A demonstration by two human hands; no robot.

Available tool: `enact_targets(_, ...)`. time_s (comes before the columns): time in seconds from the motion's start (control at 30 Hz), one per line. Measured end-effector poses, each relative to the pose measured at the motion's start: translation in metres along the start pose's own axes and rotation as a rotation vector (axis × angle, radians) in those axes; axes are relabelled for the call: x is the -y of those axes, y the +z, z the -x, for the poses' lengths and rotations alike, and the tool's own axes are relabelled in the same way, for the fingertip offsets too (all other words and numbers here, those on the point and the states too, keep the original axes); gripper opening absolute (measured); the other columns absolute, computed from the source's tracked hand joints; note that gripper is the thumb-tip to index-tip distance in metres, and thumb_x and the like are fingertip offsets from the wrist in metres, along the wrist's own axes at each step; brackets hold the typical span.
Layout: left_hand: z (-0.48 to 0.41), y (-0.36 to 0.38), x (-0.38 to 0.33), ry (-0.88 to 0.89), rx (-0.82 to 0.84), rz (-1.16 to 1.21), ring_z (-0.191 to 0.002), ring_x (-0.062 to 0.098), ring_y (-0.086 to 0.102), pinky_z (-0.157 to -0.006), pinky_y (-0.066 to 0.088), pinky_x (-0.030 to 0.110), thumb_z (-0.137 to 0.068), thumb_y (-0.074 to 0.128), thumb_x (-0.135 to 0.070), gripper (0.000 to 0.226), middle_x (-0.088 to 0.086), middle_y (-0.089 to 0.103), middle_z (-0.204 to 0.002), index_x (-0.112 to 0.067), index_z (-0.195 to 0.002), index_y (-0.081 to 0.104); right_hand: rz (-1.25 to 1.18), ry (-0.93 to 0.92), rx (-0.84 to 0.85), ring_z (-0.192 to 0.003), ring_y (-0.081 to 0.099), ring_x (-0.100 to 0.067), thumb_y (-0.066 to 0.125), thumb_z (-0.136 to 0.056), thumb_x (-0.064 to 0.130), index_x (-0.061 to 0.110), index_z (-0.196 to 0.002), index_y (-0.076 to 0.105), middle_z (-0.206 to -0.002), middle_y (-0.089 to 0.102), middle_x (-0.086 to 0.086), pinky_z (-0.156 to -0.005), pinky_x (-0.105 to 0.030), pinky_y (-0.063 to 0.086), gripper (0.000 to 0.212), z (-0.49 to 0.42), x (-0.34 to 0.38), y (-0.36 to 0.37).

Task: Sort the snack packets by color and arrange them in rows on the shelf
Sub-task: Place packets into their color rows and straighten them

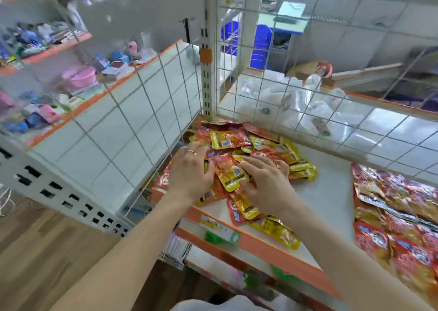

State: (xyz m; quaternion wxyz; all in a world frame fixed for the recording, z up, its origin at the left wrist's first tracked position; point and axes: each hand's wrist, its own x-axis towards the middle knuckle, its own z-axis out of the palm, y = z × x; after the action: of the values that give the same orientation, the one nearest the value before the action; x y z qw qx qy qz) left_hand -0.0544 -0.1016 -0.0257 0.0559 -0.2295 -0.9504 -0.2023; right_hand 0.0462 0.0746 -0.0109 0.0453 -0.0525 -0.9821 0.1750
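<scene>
Littering the shelf (327,192): snack packets (260,144)

Blurred left-shelf goods (78,76), perhaps toiletries

Mixed pile (248,159) left, sorted rows (398,213) right
</scene>
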Motion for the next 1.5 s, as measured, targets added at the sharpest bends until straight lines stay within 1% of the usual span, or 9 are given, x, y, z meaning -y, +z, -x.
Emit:
enact_targets(0.2, -0.007, 0.008, -0.02, 0.012, 0.003, 0.0, -0.111, 0.029, 0.055, -0.09, 0.047, 0.045, -0.092, 0.051, -0.05, 0.038, 0.008, 0.059, -0.115, -0.016, -0.105, 0.06, -0.003, 0.047, -0.035, -0.142, 0.034, -0.01, 0.055, -0.097, 0.041, 0.031, -0.137, 0.057, -0.146, 0.051, 0.014, -0.115, -0.05, 0.015, 0.041, 0.003, -0.011, 0.004)
enact_targets(0.43, 0.006, 0.021, -0.036, -0.139, 0.106, -0.09, -0.13, 0.031, 0.039, -0.103, 0.035, 0.045, -0.085, 0.046, -0.079, 0.077, 0.011, 0.042, -0.139, -0.016, -0.129, 0.044, 0.0, 0.027, -0.104, -0.133, 0.046, -0.013, 0.061, -0.091, 0.029, 0.026, -0.121, 0.069, -0.134, 0.062, 0.013, -0.109, -0.053, 0.02, 0.031, 0.01, -0.017, 0.011)
enact_targets(0.6, 0.007, 0.024, -0.036, -0.167, 0.071, 0.163, -0.129, 0.033, 0.036, -0.107, 0.035, 0.043, -0.085, 0.072, -0.048, 0.06, 0.013, 0.039, -0.137, -0.012, -0.126, 0.046, 0.11, 0.019, -0.102, -0.127, 0.047, -0.02, 0.063, -0.092, 0.027, 0.023, -0.124, 0.066, -0.126, 0.064, 0.006, -0.098, -0.044, 0.023, 0.032, -0.01, -0.008, 0.0)
enact_targets(0.8, 0.017, 0.008, -0.035, -0.255, 0.014, 0.572, -0.11, 0.01, 0.04, -0.092, 0.034, 0.016, -0.086, 0.078, -0.016, 0.051, 0.001, 0.036, -0.13, -0.018, -0.127, 0.047, 0.261, 0.07, -0.01, -0.129, 0.038, -0.024, 0.056, -0.095, 0.033, 0.018, -0.12, 0.064, -0.132, 0.053, 0.0, -0.1, -0.044, 0.03, 0.03, -0.036, 0.007, 0.0)
enact_targets(0.9, 0.024, -0.001, -0.033, -0.35, 0.005, 0.695, -0.108, 0.013, 0.055, -0.094, 0.05, 0.031, -0.091, 0.072, -0.013, 0.039, -0.005, 0.052, -0.121, -0.026, -0.12, 0.049, 0.284, 0.1, 0.027, -0.13, 0.036, -0.029, 0.051, -0.097, 0.034, 0.015, -0.123, 0.062, -0.133, 0.049, -0.007, -0.104, -0.046, 0.033, 0.034, -0.045, 0.013, 0.005)
enact_targets(1.03, 0.036, -0.016, -0.023, -0.546, 0.067, 0.935, -0.098, 0.011, 0.063, -0.079, 0.054, 0.028, -0.093, 0.068, -0.01, 0.021, -0.004, 0.065, -0.106, -0.025, -0.102, 0.058, 0.266, 0.147, 0.036, -0.132, 0.03, -0.035, 0.047, -0.097, 0.034, 0.016, -0.137, 0.051, -0.139, 0.038, -0.013, -0.104, -0.048, 0.035, 0.044, -0.045, 0.017, 0.016)
enact_targets(1.13, 0.048, -0.025, -0.017, -0.653, 0.077, 1.042, -0.096, 0.011, 0.063, -0.074, 0.047, 0.026, -0.093, 0.068, -0.01, 0.016, -0.003, 0.067, -0.102, -0.024, -0.099, 0.063, 0.239, 0.158, 0.024, -0.129, 0.031, -0.034, 0.053, -0.094, 0.031, 0.015, -0.13, 0.056, -0.135, 0.038, -0.012, -0.103, -0.046, 0.036, 0.039, -0.045, 0.016, 0.02)
enact_targets(1.37, 0.063, -0.035, -0.006, -0.834, 0.118, 1.311, -0.09, 0.028, 0.069, -0.08, 0.057, 0.043, -0.09, 0.063, 0.009, 0.023, 0.011, 0.069, -0.101, -0.011, -0.1, 0.065, 0.289, 0.085, -0.022, -0.116, 0.045, -0.03, 0.065, -0.082, 0.022, 0.009, -0.099, 0.073, -0.118, 0.054, -0.009, -0.096, -0.04, 0.042, 0.023, -0.048, 0.021, 0.017)
enact_targets(1.5, 0.064, -0.042, -0.004, -0.85, 0.18, 1.307, -0.104, 0.037, 0.068, -0.094, 0.054, 0.059, -0.088, 0.06, 0.012, 0.029, 0.012, 0.067, -0.11, -0.013, -0.102, 0.062, 0.211, 0.089, -0.046, -0.113, 0.051, -0.025, 0.062, -0.081, 0.019, 0.014, -0.098, 0.077, -0.112, 0.061, -0.002, -0.097, -0.039, 0.041, 0.023, -0.048, 0.019, 0.011)
